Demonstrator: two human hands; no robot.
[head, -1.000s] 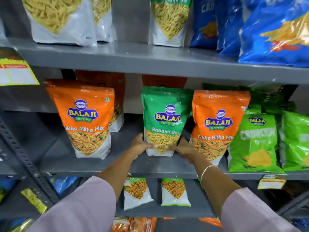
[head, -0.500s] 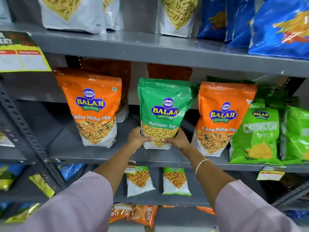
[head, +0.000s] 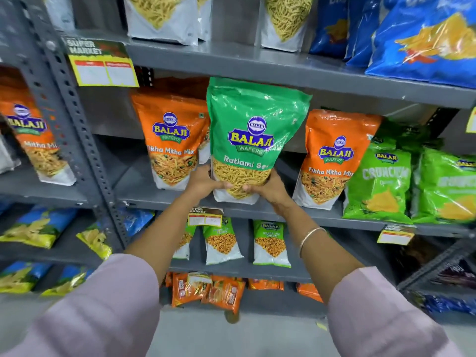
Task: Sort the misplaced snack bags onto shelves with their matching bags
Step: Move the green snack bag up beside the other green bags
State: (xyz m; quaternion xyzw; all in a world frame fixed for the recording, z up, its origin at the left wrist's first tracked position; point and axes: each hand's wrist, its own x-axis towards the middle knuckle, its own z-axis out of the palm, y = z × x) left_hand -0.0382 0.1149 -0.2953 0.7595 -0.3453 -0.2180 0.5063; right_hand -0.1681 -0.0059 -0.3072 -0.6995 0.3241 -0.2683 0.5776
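Observation:
A green Ratlami Sev bag (head: 253, 130) is held upright in front of the middle shelf (head: 296, 215), raised off its surface. My left hand (head: 203, 181) grips its lower left corner and my right hand (head: 270, 189) grips its lower right corner. Orange Tikha Mitha Mix bags stand on either side: one to the left (head: 172, 148), one to the right (head: 332, 158). On the top shelf (head: 231, 60) stand pale bags of yellow sev (head: 162, 16), another of them (head: 283, 19) further right.
Blue chip bags (head: 425, 39) fill the top shelf's right. Light green Crunchem bags (head: 381, 186) stand at the middle shelf's right. Small green-and-white bags (head: 221, 240) sit on the lower shelf, orange packets (head: 224, 292) below. A perforated grey upright (head: 77, 130) separates the left bay.
Both hands have lifted the green bag off the middle shelf and pulled it out toward me; its top now overlaps the top shelf's edge. My view has shifted right and back.

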